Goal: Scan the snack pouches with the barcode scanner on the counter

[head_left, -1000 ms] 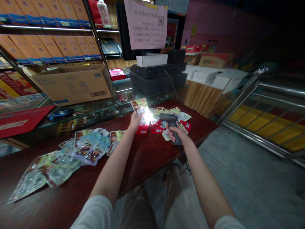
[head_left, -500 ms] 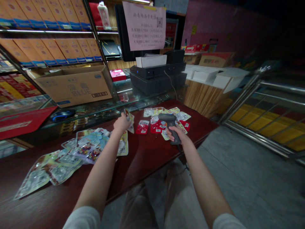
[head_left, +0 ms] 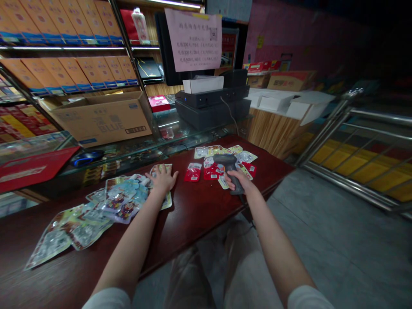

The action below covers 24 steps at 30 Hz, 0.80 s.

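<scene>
My left hand (head_left: 163, 179) lies with its fingers spread on a pale yellow-green snack packet (head_left: 168, 201). Just left of it, a loose heap of packets includes blue and purple cartoon-printed ones (head_left: 124, 199) and clear-fronted ones (head_left: 53, 234). In my right hand (head_left: 240, 179) is a dark handheld barcode scanner (head_left: 227, 161), gripped by its handle, its head above the right-hand packets. Red and white packets (head_left: 193, 172) lie between my hands. More red packets and pale yellow ones (head_left: 209, 151) spread beneath and behind the scanner, which partly hides them.
The dark red table (head_left: 189, 214) meets a glass counter holding an open cardboard box (head_left: 106, 122), a computer mouse (head_left: 86, 158) and a dark cash drawer (head_left: 209, 112). A monitor carries a paper notice (head_left: 195, 40). Metal railing (head_left: 360, 171) stands at right; the scanner's cable hangs near the table edge.
My left hand has put down the upright packet it held and now rests spread on it or the packets there, slightly lower and left. My right hand keeps the scanner in place.
</scene>
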Tool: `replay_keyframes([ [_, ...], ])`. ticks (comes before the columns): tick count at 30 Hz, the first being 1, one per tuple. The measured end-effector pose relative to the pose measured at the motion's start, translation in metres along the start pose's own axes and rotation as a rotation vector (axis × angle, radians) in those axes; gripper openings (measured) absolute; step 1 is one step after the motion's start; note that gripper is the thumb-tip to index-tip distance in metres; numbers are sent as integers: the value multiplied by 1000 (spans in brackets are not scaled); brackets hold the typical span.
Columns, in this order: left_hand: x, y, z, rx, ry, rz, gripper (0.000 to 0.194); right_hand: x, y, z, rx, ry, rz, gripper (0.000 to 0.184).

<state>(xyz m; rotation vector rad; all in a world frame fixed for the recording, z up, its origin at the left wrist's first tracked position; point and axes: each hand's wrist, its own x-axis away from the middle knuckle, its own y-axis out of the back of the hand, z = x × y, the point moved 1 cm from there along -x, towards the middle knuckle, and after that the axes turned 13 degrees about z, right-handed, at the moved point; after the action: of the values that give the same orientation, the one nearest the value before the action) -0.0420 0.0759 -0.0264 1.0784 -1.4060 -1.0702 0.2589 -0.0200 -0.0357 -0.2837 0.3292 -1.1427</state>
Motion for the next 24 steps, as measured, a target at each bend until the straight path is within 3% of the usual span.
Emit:
replay_keyframes([
  [16,15,4,44,-82,130,-50,70,2,-3,0,0,-9,-5,28],
  [20,16,13,13,-167,-33,-207,64,2,-3,2,-4,-20,2,31],
  [22,12,18,-13,-92,-127,-134,62,2,-4,3,-5,-22,6,32],
  [24,3,19,-38,19,-173,30,64,2,-4,4,-7,-20,12,33],
])
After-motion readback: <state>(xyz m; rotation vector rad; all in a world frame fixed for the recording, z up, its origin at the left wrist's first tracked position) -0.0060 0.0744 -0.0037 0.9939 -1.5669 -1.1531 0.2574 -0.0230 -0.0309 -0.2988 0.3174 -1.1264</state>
